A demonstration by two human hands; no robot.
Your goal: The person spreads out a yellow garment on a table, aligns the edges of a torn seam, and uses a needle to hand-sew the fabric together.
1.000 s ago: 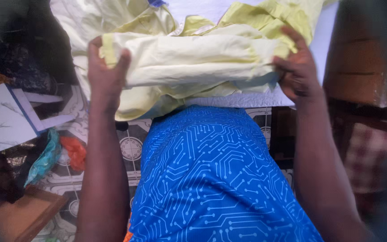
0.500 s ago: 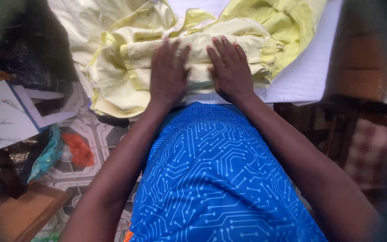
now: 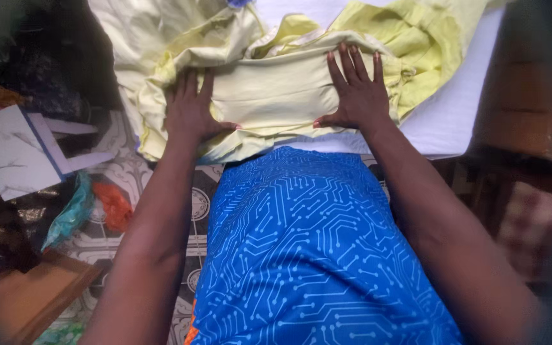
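I've got one view only, head-worn, looking steeply down and forward over the wearer's blue patterned garment (image 3: pixel 308 255), which fills the lower middle, very close to the lens. Beyond that garment sits the white surface (image 3: pixel 448 121), near the top edge. Left of the garment, patterned floor tiles (image 3: pixel 193 204) lie farther below. The frame corners are dark and blurred.

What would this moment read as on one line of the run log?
left hand flat on folded yellow garment | right hand flat on it | white surface beneath
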